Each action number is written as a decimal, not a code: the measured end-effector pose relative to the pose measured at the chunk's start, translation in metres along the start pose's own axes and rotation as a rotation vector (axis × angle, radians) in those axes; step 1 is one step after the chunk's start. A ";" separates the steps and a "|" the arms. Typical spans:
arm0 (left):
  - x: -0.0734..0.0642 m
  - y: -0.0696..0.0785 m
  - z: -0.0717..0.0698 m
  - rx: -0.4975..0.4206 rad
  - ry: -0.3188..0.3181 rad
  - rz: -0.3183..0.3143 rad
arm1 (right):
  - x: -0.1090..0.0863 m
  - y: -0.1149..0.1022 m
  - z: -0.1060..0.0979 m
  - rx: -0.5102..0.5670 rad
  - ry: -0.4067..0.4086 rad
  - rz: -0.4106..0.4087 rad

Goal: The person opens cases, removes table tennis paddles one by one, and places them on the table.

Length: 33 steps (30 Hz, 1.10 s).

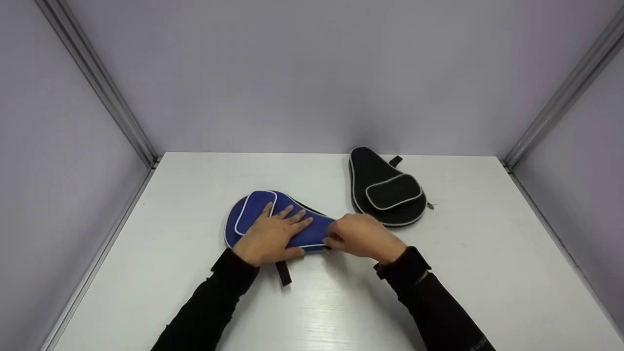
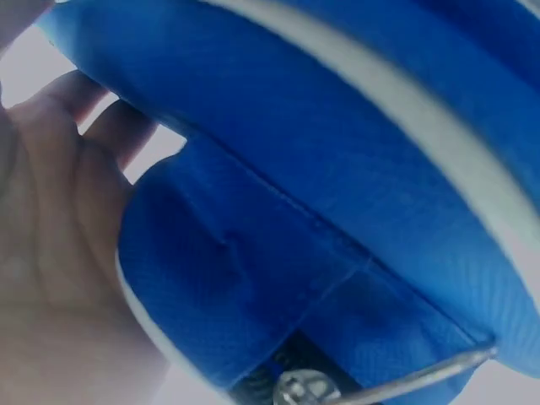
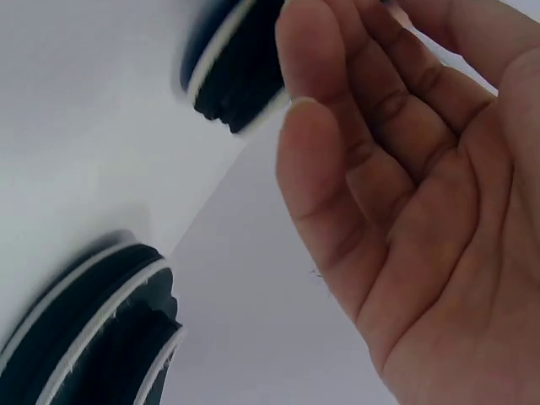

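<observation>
A blue table tennis paddle case (image 1: 312, 231) with white piping lies flat, its rounded end to the left and its pocket (image 1: 253, 209) facing up. My left hand (image 1: 273, 236) presses on it with spread, straight fingers, partly over the pocket. At the narrow right end my right hand (image 1: 363, 236) has curled fingers and pinches the near edge, where the zipper runs; the fingertips hide the exact spot. From close by, the left wrist view shows the blue case's side (image 2: 295, 169) and a metal piece (image 2: 305, 388) at the bottom.
A black paddle case (image 1: 390, 192) with pale piping lies behind and right of the blue one, close to my right hand. A black strap (image 1: 283, 274) sticks out toward me from under the blue case. Grey walls (image 1: 312, 78) bound the white table (image 1: 487, 273) behind and at the sides.
</observation>
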<state>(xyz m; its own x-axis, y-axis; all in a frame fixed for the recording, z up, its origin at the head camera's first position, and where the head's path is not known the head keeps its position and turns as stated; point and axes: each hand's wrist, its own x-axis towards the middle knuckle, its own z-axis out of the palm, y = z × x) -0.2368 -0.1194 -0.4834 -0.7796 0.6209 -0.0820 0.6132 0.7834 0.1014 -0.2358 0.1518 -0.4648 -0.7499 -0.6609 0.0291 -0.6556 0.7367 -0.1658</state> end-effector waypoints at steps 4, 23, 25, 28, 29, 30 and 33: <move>-0.001 0.001 0.000 -0.003 -0.016 0.075 | 0.000 0.008 -0.005 -0.013 0.055 0.021; -0.001 0.025 -0.015 -0.121 -0.184 0.317 | -0.009 0.038 -0.006 0.045 0.105 0.106; -0.002 0.031 -0.017 -0.096 -0.176 0.318 | -0.008 0.040 -0.005 0.045 0.106 0.105; -0.002 0.041 -0.016 -0.044 -0.150 0.330 | -0.008 0.042 -0.005 0.051 0.094 0.105; -0.001 0.045 -0.015 -0.031 -0.145 0.336 | -0.007 0.042 -0.005 0.050 0.088 0.105; -0.001 0.048 -0.013 -0.023 -0.146 0.346 | -0.007 0.043 -0.005 0.053 0.079 0.108; -0.002 0.057 -0.008 -0.030 -0.175 0.372 | -0.007 0.044 -0.004 0.057 0.053 0.116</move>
<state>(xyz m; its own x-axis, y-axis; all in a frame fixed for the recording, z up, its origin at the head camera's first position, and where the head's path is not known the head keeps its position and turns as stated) -0.2014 -0.0760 -0.4692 -0.4703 0.8593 -0.2009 0.8433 0.5047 0.1847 -0.2598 0.1895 -0.4687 -0.8252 -0.5619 0.0583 -0.5591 0.7976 -0.2264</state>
